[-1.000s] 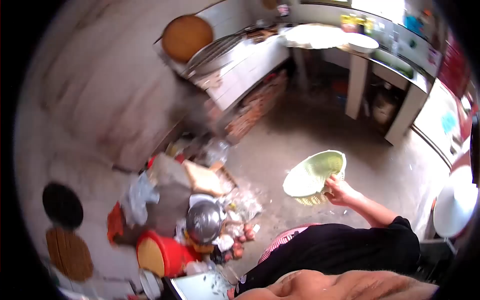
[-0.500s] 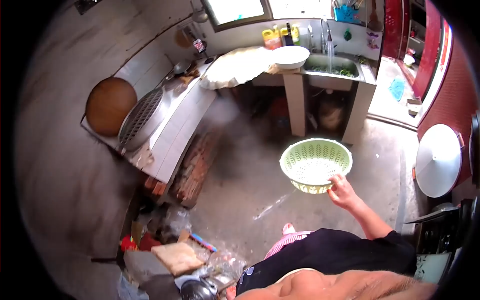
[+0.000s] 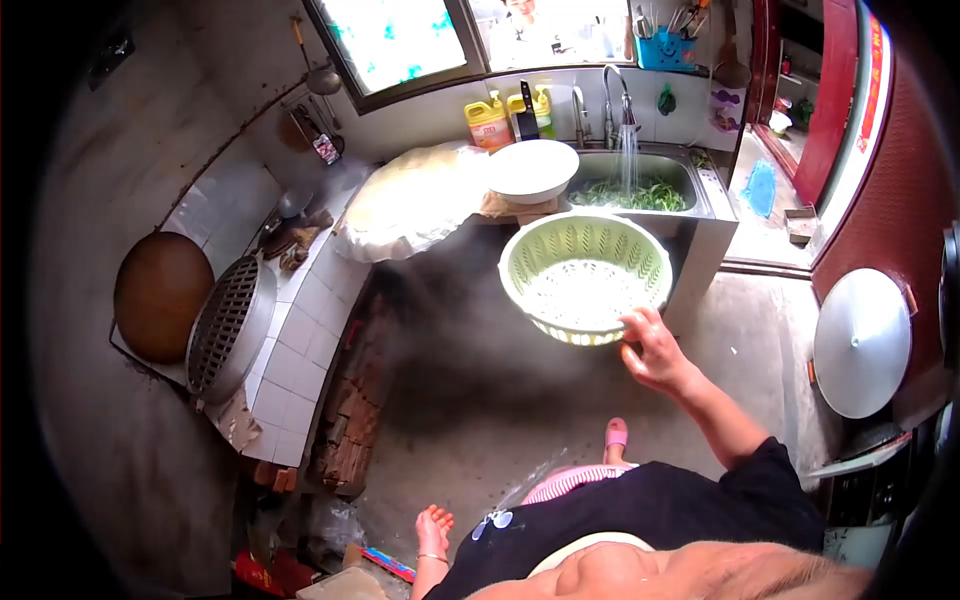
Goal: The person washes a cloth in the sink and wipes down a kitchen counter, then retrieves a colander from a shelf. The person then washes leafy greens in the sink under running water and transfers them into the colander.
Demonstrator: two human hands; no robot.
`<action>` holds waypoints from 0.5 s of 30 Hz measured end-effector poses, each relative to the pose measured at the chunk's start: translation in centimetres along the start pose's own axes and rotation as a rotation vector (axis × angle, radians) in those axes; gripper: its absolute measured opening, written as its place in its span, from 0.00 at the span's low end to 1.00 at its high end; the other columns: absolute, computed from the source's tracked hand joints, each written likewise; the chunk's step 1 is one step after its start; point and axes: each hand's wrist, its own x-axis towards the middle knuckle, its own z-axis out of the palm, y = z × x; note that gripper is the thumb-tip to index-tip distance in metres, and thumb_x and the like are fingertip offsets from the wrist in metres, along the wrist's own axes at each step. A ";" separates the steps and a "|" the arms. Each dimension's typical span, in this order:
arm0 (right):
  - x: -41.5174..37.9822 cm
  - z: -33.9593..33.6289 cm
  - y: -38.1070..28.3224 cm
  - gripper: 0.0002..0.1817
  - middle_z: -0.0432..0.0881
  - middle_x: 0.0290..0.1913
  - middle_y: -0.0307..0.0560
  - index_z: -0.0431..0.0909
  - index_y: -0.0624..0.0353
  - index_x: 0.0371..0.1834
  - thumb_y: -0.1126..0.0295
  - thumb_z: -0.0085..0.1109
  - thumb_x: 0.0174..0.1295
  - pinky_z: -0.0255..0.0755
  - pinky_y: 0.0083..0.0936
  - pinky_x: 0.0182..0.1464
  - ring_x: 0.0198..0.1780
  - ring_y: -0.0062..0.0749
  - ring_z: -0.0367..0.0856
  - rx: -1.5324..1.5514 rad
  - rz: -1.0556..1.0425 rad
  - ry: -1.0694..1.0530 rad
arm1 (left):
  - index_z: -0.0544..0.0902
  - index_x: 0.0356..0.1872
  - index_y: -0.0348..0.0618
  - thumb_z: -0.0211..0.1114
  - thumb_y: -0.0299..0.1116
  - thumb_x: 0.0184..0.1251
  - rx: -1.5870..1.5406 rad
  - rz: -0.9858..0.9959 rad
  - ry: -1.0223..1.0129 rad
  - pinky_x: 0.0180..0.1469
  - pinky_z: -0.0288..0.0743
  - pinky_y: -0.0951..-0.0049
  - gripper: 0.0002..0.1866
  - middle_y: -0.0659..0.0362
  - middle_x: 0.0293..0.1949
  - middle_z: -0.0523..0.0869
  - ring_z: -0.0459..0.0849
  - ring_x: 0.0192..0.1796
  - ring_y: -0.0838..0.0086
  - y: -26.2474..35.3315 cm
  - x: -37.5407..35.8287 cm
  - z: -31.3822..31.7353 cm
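My right hand (image 3: 657, 350) grips the near right rim of a light green perforated basket (image 3: 585, 270), which is tilted and has nothing in it. The basket hangs over the floor, just in front of the sink. In the sink (image 3: 688, 180), leafy greens (image 3: 632, 193) lie under running water from a faucet (image 3: 617, 98). Low beside my body, at the bottom of the view, my left hand (image 3: 434, 528) holds nothing, its fingers apart.
A white bowl (image 3: 533, 170) sits left of the sink, near a knife (image 3: 526, 112) and yellow-capped bottles. A cloth-like cover (image 3: 410, 200) lies on the counter. Firewood (image 3: 350, 425) is stacked below. A large lid (image 3: 862, 343) leans at the right. A person (image 3: 522, 10) shows through the window.
The sink and counter appear closer. The basket has moved up and left in view, nearer the sink, still in my right hand. My left hand has come into view.
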 end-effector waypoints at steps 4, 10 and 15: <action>8.8 -0.6 7.2 0.24 0.68 0.49 0.59 0.67 0.60 0.52 0.83 0.56 0.48 0.77 0.33 0.41 0.39 0.47 0.79 0.053 -0.087 0.046 | 0.71 0.49 0.38 0.50 0.37 0.66 0.043 0.023 0.068 0.35 0.76 0.62 0.16 0.51 0.40 0.77 0.81 0.35 0.60 0.3 1.7 8.5; 22.3 0.3 16.9 0.24 0.68 0.49 0.56 0.68 0.61 0.53 0.82 0.56 0.49 0.75 0.31 0.40 0.35 0.39 0.79 0.065 -0.195 0.062 | 0.73 0.50 0.31 0.52 0.32 0.65 0.072 -0.029 0.050 0.42 0.80 0.60 0.17 0.43 0.43 0.79 0.83 0.39 0.57 -7.6 11.5 12.0; 31.2 4.5 23.8 0.26 0.68 0.50 0.59 0.67 0.59 0.54 0.82 0.56 0.47 0.75 0.35 0.42 0.38 0.47 0.78 0.061 -0.250 0.105 | 0.71 0.49 0.33 0.51 0.33 0.68 0.081 -0.053 0.019 0.41 0.81 0.60 0.15 0.47 0.41 0.80 0.83 0.38 0.58 -2.3 11.7 20.3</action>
